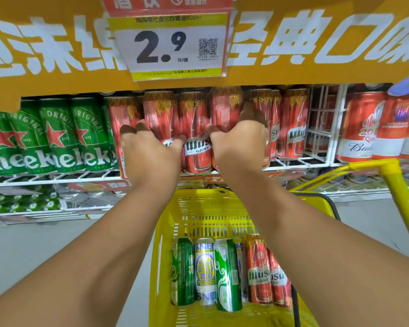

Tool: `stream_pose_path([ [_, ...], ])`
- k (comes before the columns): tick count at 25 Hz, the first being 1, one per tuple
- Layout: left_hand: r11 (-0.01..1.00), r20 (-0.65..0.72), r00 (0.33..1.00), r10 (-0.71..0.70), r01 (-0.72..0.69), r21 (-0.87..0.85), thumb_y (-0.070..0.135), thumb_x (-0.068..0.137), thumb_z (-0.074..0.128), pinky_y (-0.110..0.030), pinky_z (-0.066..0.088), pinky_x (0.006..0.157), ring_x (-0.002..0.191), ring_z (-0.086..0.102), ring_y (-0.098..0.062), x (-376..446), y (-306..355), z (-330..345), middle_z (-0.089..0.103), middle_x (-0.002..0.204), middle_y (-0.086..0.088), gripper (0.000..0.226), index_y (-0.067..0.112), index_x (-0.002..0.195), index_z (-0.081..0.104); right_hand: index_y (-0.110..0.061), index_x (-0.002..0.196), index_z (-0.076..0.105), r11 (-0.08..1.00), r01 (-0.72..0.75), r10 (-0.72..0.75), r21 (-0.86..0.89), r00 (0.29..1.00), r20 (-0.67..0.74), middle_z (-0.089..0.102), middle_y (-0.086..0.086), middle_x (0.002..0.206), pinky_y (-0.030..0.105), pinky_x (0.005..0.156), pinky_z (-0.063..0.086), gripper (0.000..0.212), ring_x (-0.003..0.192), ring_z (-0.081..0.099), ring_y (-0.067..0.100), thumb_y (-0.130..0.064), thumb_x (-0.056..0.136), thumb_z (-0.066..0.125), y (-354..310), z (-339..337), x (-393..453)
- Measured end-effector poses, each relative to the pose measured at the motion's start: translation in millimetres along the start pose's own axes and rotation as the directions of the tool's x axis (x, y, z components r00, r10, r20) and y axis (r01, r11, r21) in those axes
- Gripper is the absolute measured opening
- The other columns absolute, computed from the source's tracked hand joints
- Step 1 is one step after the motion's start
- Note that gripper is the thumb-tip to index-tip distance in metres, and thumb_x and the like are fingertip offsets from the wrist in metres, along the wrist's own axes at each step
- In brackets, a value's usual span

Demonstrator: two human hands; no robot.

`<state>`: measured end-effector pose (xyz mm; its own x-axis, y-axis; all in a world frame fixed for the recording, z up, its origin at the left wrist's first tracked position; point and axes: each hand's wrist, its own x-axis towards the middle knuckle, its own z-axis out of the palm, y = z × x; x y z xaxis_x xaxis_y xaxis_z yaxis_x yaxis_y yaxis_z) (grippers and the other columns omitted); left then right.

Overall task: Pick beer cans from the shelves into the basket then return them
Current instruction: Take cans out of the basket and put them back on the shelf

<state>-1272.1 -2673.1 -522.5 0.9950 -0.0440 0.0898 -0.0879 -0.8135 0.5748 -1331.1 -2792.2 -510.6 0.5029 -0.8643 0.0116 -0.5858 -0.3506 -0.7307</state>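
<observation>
Nearest the viewer, the yellow basket (170, 232) sits on the floor below the shelf, with a row of cans lying side by side on its bottom: a green can (183, 272), a white and blue can (205, 272), a green and white can (227, 274) and two red cans (260, 270) at the right end. Its yellow handle (392, 182) stands raised to the right, close to the right forearm, so an elbow swinging back could catch it and tip or drag the basket. Beyond it, both arms reach to the wire shelf (57, 181). The left hand (151, 147) has its grip curled round a red can in the row (158, 116), thumb on the front and fingers wrapped to the far side; the right hand (240, 138) grips the neighbouring red can (224, 109) in the same way. The cans between and beside them (196, 128) stand touching, so pulling two at once could, I judge, drag a neighbour forward over the shelf lip. Farther still, the orange banner (293, 43) and price tag (175, 46) overhang the can tops; lifting too steeply could knock a can against that edge and loosen the hold.
</observation>
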Motion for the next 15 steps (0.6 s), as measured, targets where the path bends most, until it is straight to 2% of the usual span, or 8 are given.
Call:
stream_pose_path([
  [1,1.000,-0.013,1.000,0.008,-0.008,0.022,0.058,0.076,0.078,-0.046,0.053,0.082,0.110,0.054,-0.037,-0.9,0.4,0.7,0.049,0.126,-0.019,0.071,0.001,0.115,0.060,-0.005,0.139,0.053,0.998,0.001,-0.001,-0.060,1.000,0.004,0.061,0.014,0.117,0.043,0.102,0.047,0.075,0.119,0.053,0.035,-0.047,0.082,0.078,0.2,-0.5,-0.4],
  [3,0.998,-0.034,0.999,0.028,-0.026,0.051,0.057,0.077,0.078,-0.047,0.051,0.087,0.114,0.052,-0.038,-1.4,-0.5,2.8,0.047,0.130,-0.019,0.074,0.001,0.122,0.058,-0.003,0.101,0.070,0.992,-0.020,0.019,-0.124,1.000,-0.013,0.062,0.015,0.104,0.041,0.104,0.044,0.050,0.117,0.050,0.035,-0.050,0.087,0.073,1.4,-2.6,-1.3],
  [5,0.999,-0.056,0.998,0.038,-0.036,0.036,0.053,0.077,0.080,-0.048,0.052,0.090,0.114,0.053,-0.038,-1.4,-2.1,4.0,0.049,0.128,-0.019,0.076,0.002,0.128,0.054,-0.007,0.062,0.054,0.990,-0.064,0.065,-0.123,0.998,-0.001,0.054,0.008,0.074,0.042,0.093,0.051,0.044,0.101,0.058,0.035,-0.038,0.090,0.070,-1.6,-4.7,1.0],
  [6,0.999,-0.067,0.997,0.040,-0.039,0.023,0.048,0.078,0.081,-0.049,0.051,0.092,0.114,0.054,-0.038,-1.4,-2.8,4.9,0.051,0.126,-0.020,0.073,0.003,0.128,0.052,-0.011,0.054,0.042,0.989,-0.065,0.069,-0.132,0.997,0.024,0.050,0.006,0.064,0.043,0.088,0.053,0.049,0.090,0.060,0.034,-0.030,0.090,0.068,-2.7,-5.2,1.6],
  [8,0.998,-0.072,0.995,0.062,-0.060,0.037,0.042,0.081,0.080,-0.050,0.050,0.096,0.115,0.054,-0.038,-2.9,-3.3,6.4,0.054,0.121,-0.021,0.064,0.002,0.122,0.052,-0.010,0.056,0.039,0.991,-0.020,0.028,-0.134,0.998,0.052,0.060,0.012,0.070,0.045,0.089,0.052,0.050,0.088,0.059,0.035,-0.030,0.094,0.066,-4.6,-8.0,0.0],
  [10,0.993,-0.077,0.992,0.096,-0.090,0.078,0.042,0.083,0.079,-0.050,0.049,0.097,0.116,0.053,-0.038,-3.6,-4.5,6.9,0.053,0.120,-0.022,0.061,0.001,0.120,0.052,0.003,0.080,0.060,0.993,0.032,-0.026,-0.116,0.998,0.056,0.065,0.017,0.093,0.044,0.093,0.049,0.044,0.109,0.054,0.038,-0.037,0.098,0.063,-2.5,-9.1,-1.8],
  [12,0.987,-0.070,0.989,0.132,-0.125,0.096,0.043,0.085,0.076,-0.049,0.049,0.098,0.119,0.050,-0.037,-5.3,-8.9,8.0,0.052,0.124,-0.021,0.065,0.002,0.127,0.050,0.005,0.112,0.064,0.987,0.073,-0.064,-0.144,0.996,0.064,0.064,0.018,0.107,0.042,0.095,0.048,0.045,0.119,0.050,0.037,-0.038,0.098,0.062,2.8,-8.4,-0.6],
  [15,0.931,-0.065,0.951,0.301,-0.279,0.237,0.047,0.088,0.070,-0.048,0.045,0.096,0.117,0.046,-0.039,-12.3,-22.3,9.5,0.048,0.129,-0.021,0.078,0.004,0.145,0.039,-0.001,0.128,0.058,0.960,0.146,-0.144,-0.238,0.989,0.028,0.061,0.020,0.126,0.043,0.096,0.047,0.056,0.117,0.051,0.034,-0.043,0.092,0.061,16.8,-6.1,-1.7],
])
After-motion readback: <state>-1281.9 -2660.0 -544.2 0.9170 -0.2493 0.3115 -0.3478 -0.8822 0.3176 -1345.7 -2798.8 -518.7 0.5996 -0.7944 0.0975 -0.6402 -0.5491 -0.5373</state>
